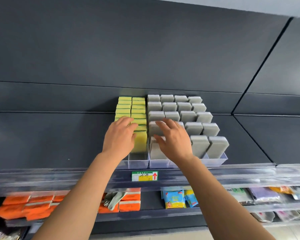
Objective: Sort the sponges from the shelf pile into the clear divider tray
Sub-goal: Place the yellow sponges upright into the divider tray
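Yellow sponges (139,108) lie under the bent fingers of the left hand (119,135), though whether it pinches one I cannot tell. To its right, the right hand (173,141) is spread and empty over the grey sponges (187,116). Both sets stand on edge in the tray (139,162), lanes running near to far.

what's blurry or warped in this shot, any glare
Head view: the right hand is motion-smeared at the fingers; the grey sponges and yellow sponges stay fairly sharp; the orange packs below are soft; the wide lens tilts and bends straight edges toward the frame's sides; the clear rail shows only a pale sheen.
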